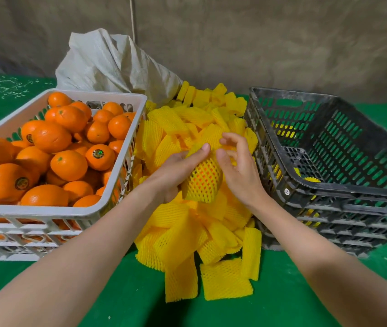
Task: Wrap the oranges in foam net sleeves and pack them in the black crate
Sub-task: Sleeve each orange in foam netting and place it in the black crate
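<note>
On a green table (pixel 128 303) before a drab brown backdrop (pixel 258 43), the left hand (pixel 176 171) grips a net-sleeved orange (pixel 205 178) above the pile of sleeves (pixel 180 239). The right hand (pixel 239 168) sits just beside it, fingers loosely bent; I cannot tell whether it pinches anything. The black crate (pixel 329 194) stands at right.

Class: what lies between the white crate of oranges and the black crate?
In the head view, a heap of yellow foam net sleeves; above it the left hand holds a sleeved orange, right hand beside.
</note>
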